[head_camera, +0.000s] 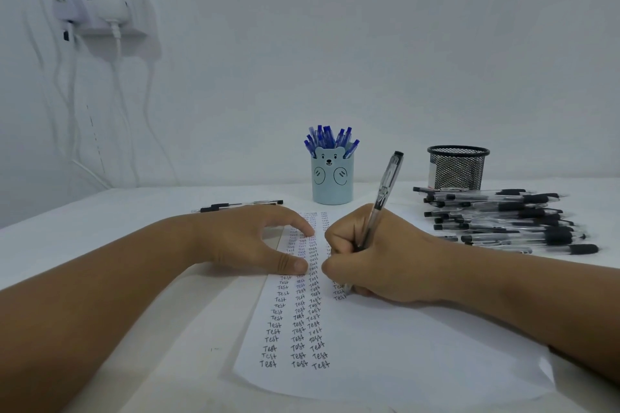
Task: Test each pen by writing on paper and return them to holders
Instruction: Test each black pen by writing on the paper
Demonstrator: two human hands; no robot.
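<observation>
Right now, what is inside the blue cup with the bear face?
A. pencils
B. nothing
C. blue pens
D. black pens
C: the light blue bear-face cup holds a bunch of blue-capped pens sticking out of its top, while the clear black-capped pens lie in a pile on the white table beside the black mesh holder.

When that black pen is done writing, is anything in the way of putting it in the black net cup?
Nothing visible blocks it. The right hand grips the black pen on the paper. The mesh holder stands behind and to the right, its top open. The pile of black pens lies flat before it, low enough to lift over.
</observation>
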